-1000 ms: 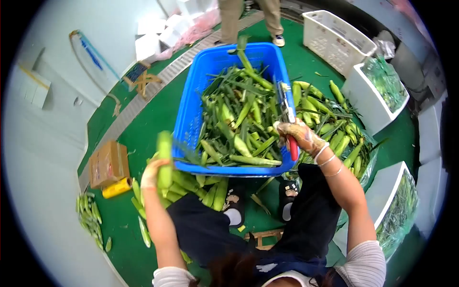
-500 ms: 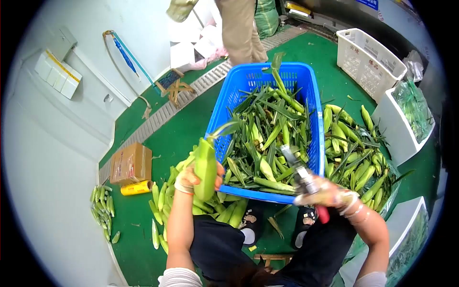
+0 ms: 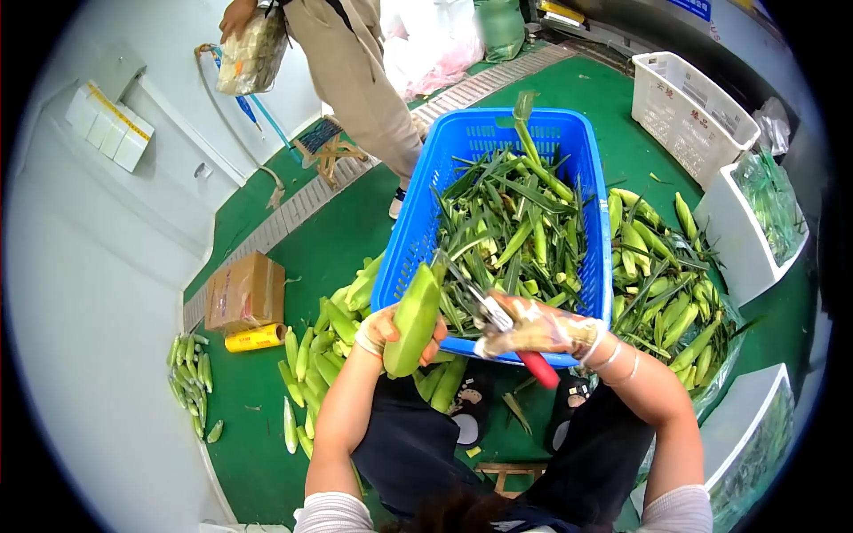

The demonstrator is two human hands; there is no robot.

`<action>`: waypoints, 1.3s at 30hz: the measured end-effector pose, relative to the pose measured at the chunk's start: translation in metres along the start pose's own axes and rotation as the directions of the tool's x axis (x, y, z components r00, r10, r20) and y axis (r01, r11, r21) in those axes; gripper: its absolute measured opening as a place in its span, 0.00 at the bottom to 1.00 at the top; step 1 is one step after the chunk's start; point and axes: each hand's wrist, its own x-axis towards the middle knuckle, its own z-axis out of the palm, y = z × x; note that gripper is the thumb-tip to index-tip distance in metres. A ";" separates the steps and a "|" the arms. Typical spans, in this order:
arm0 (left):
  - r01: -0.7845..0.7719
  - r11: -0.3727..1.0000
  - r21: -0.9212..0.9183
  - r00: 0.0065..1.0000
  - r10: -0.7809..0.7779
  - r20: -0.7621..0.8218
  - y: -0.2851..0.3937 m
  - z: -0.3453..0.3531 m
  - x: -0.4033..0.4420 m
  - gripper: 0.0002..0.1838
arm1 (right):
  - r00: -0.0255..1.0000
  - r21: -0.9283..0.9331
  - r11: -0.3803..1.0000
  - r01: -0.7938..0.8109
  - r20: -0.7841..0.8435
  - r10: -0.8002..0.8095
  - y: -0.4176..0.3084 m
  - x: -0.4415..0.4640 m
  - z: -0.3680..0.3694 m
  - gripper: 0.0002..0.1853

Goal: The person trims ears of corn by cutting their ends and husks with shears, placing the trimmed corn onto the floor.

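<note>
My left hand is wrapped round an ear of corn in its pale green husk, its tip pointing up and away. In my gloved right hand is a pair of pruning shears with a red handle. Their metal blades are close to the tip of the ear; I cannot tell whether they touch it. Both hands are over the near edge of a blue basket, which holds cut green leaves and husk ends. Husked-over ears lie heaped on the floor below my left hand.
Untrimmed corn is piled right of the basket. White boxes and a white crate stand beyond. At left are a cardboard box, a yellow roll and small ears. Another person stands behind the basket carrying a bundle.
My right hand has moved left with the shears, up to the tip of the ear. My left hand has shifted right and tilted the ear. The other person has stepped left.
</note>
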 end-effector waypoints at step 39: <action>0.024 0.784 0.620 0.029 0.619 -0.785 0.058 -0.119 -0.144 0.24 | -0.656 0.791 0.408 -0.456 -0.609 0.447 0.511 -0.367 -0.050 0.16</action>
